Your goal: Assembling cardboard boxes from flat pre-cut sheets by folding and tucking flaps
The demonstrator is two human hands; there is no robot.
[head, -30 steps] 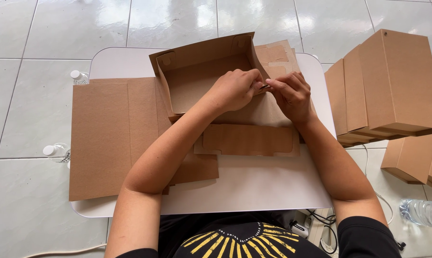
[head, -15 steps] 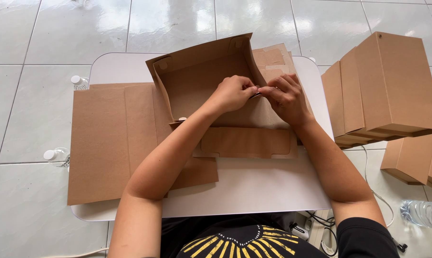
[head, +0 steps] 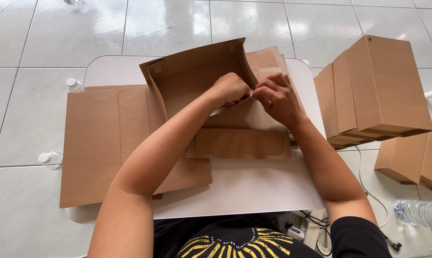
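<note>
On a small white table (head: 254, 191) over pale floor tiles, a half-folded brown cardboard box (head: 192, 86) stands at twelve o'clock. The left hand (head: 231, 88) and right hand (head: 278, 98) meet at its right wall, both apparently pinching one flap (head: 240, 102) to tuck it inward.

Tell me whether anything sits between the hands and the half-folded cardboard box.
Nothing visible does. The left hand and right hand already pinch a flap of the half-folded cardboard box on the white table. The flat cardboard sheets lie off to the left.
</note>
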